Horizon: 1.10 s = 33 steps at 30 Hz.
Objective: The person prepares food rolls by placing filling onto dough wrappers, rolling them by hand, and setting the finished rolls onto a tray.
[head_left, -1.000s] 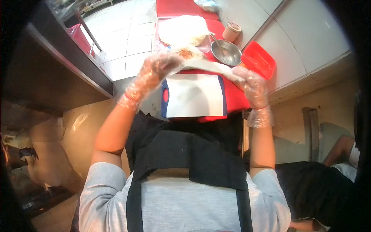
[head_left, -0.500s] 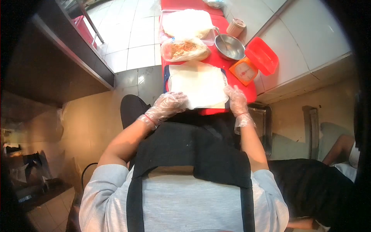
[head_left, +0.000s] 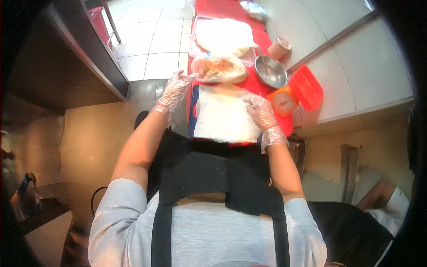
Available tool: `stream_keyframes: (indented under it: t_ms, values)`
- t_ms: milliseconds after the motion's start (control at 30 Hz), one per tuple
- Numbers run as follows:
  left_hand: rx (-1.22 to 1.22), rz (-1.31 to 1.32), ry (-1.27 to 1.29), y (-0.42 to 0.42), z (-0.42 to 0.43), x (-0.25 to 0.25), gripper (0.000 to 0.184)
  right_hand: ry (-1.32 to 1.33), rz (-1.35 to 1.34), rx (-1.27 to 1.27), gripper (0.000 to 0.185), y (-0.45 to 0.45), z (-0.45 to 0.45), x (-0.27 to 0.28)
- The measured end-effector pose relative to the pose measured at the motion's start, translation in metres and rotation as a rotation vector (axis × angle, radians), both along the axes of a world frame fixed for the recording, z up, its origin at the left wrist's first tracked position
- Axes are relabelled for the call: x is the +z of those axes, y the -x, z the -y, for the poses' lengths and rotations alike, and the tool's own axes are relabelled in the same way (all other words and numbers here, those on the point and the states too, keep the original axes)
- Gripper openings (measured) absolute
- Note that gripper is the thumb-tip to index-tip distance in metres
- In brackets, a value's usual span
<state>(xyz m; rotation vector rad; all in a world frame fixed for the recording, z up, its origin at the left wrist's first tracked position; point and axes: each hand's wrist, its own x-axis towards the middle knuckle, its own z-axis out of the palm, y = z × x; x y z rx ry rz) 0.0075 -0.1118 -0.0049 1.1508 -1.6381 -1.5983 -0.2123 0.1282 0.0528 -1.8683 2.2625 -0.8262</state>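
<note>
A white, thin square sheet (head_left: 224, 118), perhaps a stack of them, lies on a dark blue board (head_left: 192, 122) in front of me. My right hand (head_left: 261, 115), in a clear plastic glove, rests at the sheet's upper right side with its fingers extended over it. My left hand (head_left: 175, 90), gloved the same way, is raised off the sheet at the left edge of the red table. Its fingers are apart, with the tips beside a plastic bag (head_left: 240, 73) of shredded orange and pale filling (head_left: 218, 67). Whether they touch the bag I cannot tell.
Behind the bag stands a clear tray (head_left: 194, 44) heaped with white material (head_left: 224, 35). On the right are a steel bowl (head_left: 278, 78) with a spoon, an orange scale (head_left: 283, 102), a red plastic container (head_left: 307, 89) and a pinkish canister (head_left: 280, 48). Another person's arm (head_left: 376, 196) shows at lower right.
My left hand has left the sheet's near left corner and moved forward to the bag. My right hand has shifted forward and inward over the sheet. The camera view has tilted slightly.
</note>
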Motion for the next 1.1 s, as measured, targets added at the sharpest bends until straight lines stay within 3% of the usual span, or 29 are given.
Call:
stream_keyframes:
  t_ms: [67, 100, 133, 167, 233, 300, 333, 433, 467, 500, 533, 600, 633, 700, 733, 767, 800, 867, 967, 1000, 1100]
  values:
    - [-0.028, -0.007, -0.154, 0.025, 0.014, -0.011, 0.078, 0.060, 0.092, -0.010, 0.035, 0.003, 0.044, 0.019]
    - [-0.044, -0.011, -0.233, 0.035, 0.020, -0.011, 0.074, -0.044, 0.108, -0.152, 0.034, -0.002, 0.067, 0.037]
    - [-0.240, -0.137, -0.260, 0.026, 0.010, 0.018, 0.056, 0.022, 0.185, -0.186, 0.035, 0.010, 0.087, 0.029]
    - [-0.214, -0.208, -0.166, 0.034, 0.008, 0.010, 0.047, 0.089, 0.266, -0.220, 0.035, 0.020, 0.103, 0.020]
    - [-0.232, -0.373, -0.254, 0.054, 0.006, 0.020, 0.041, 0.032, 0.389, -0.280, 0.026, 0.005, 0.122, 0.038]
    - [-0.310, -0.412, -0.136, 0.064, -0.002, 0.061, 0.039, 0.008, 0.445, -0.381, 0.021, 0.013, 0.138, 0.026]
    - [-0.352, -0.429, -0.080, 0.068, -0.007, 0.078, 0.038, 0.013, 0.434, -0.451, 0.020, 0.035, 0.146, -0.006]
    - [-0.377, -0.619, -0.312, 0.089, -0.006, 0.063, 0.039, 0.178, 0.562, -0.571, 0.015, 0.049, 0.150, -0.025]
    - [-0.409, -0.626, -0.262, 0.093, 0.001, 0.047, 0.038, 0.226, 0.659, -0.604, 0.014, 0.052, 0.147, -0.022]
    - [-0.433, -0.468, -0.144, 0.080, -0.003, 0.067, 0.039, 0.276, 0.758, -0.637, 0.012, 0.057, 0.143, -0.020]
    - [-0.454, -0.312, -0.023, 0.058, -0.013, 0.108, 0.039, 0.310, 1.055, -0.556, 0.011, 0.087, 0.143, -0.050]
    - [-0.542, -0.530, -0.273, 0.055, 0.016, 0.047, 0.047, 0.261, 1.237, -0.377, 0.012, 0.086, 0.135, -0.039]
    - [-0.510, -0.452, -0.182, 0.049, 0.022, 0.039, 0.053, 0.236, 1.324, -0.281, 0.013, 0.085, 0.130, -0.030]
    - [-0.439, -0.295, -0.006, 0.039, 0.025, 0.026, 0.066, 0.184, 1.214, -0.192, 0.020, 0.080, 0.124, -0.010]
    - [-0.408, -0.206, 0.118, 0.041, 0.030, 0.011, 0.085, 0.155, 1.159, -0.148, 0.025, 0.075, 0.121, 0.002]
    - [-0.446, -0.246, 0.154, 0.047, 0.032, -0.004, 0.087, 0.126, 1.105, -0.104, 0.029, 0.070, 0.119, 0.015]
    - [-0.484, -0.285, 0.187, 0.053, 0.029, -0.011, 0.089, 0.003, 0.990, -0.042, 0.046, 0.064, 0.116, 0.033]
    - [-0.431, -0.005, 0.546, 0.052, 0.014, 0.012, 0.090, -0.058, 0.652, -0.037, 0.053, 0.081, 0.124, -0.006]
    - [-0.366, 0.131, 0.520, 0.069, 0.002, 0.029, 0.088, -0.133, 0.377, -0.036, 0.059, 0.098, 0.135, -0.043]
    - [-0.399, 0.120, 0.458, 0.066, -0.001, 0.047, 0.075, -0.150, 0.443, -0.033, 0.059, 0.094, 0.137, -0.037]
    - [-0.501, 0.228, 0.481, 0.078, 0.011, 0.018, 0.073, -0.339, 0.363, -0.087, 0.059, 0.073, 0.141, 0.003]
